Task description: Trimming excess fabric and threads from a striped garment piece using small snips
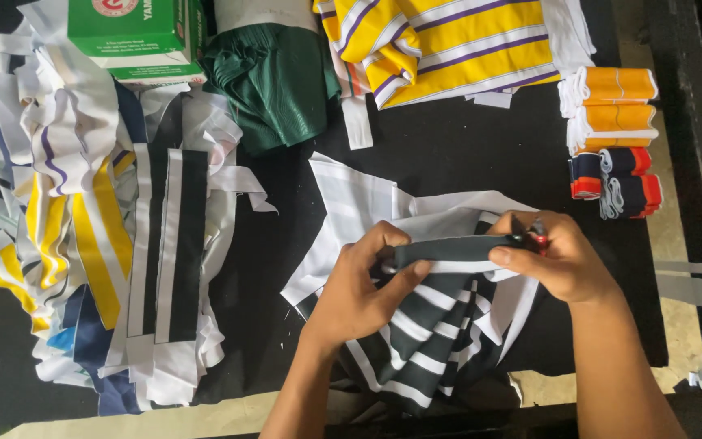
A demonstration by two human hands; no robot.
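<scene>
We're over a black worktable [448, 146] that's buried in fabric: a heap of striped strips [83, 228] on the left, a green box [136, 32] and a dark green cloth [274, 89] up top, yellow striped fabric [448, 41] beside them, and small folded orange and navy bundles [615, 138] on the right. Our left hand [359, 293] pinches the dark striped collar piece [440, 256] mid-table, thumb on top. Our right hand [554, 256] grips its other end, maybe also holding something small and red [536, 238], hard to tell.

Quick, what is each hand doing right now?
Left hand: closed, pinching the dark striped fabric.
Right hand: closed, gripping the same fabric and a small red-handled tool.
</scene>
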